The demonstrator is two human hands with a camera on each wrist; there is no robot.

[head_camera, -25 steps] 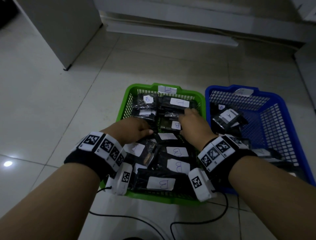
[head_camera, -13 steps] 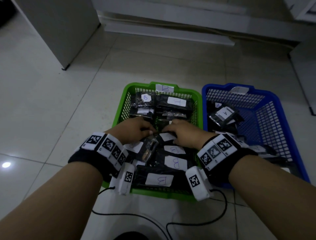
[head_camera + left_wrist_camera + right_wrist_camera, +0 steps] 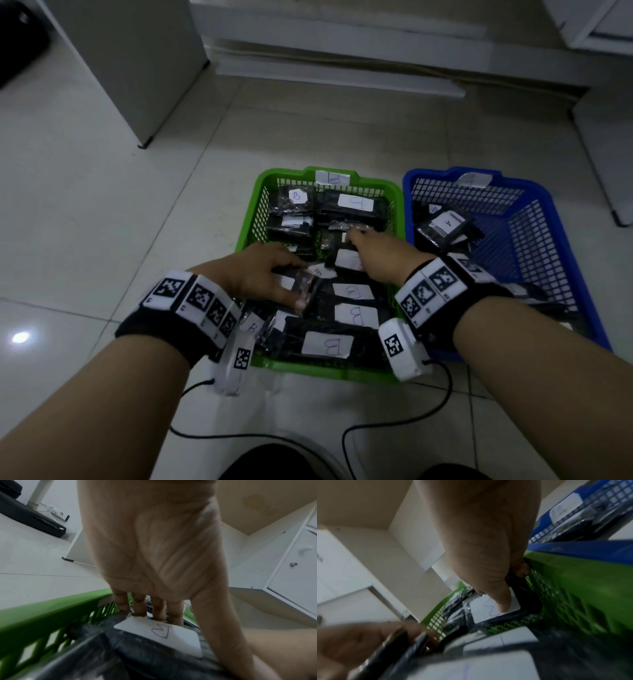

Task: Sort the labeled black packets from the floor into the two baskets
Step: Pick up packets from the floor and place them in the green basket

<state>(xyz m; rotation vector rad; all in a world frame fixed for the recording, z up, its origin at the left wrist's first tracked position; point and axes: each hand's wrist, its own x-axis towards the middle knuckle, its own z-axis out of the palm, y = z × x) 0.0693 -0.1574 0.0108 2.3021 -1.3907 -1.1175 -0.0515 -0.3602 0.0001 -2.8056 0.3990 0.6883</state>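
Both hands hide the middle of the green basket (image 3: 397, 205), a mesh-walled plastic tub at frame centre packed with glossy black packets (image 3: 329, 344) bearing white B labels. The left hand (image 3: 255, 274) pinches 1 crinkled packet (image 3: 303, 284) between thumb and fingers. The right hand (image 3: 378, 255) presses fingers on a packet label; its grip is unclear. The blue basket (image 3: 568, 240), right, holds A packets, partly cut off by the forearm.

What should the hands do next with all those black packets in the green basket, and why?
Probably let go of the packet the left hand is holding and lay it flat in the green basket. Its neighbours carry B labels, like the tag on the rim, so it likely belongs there. The right hand is pressing another packet down and could then lift away.
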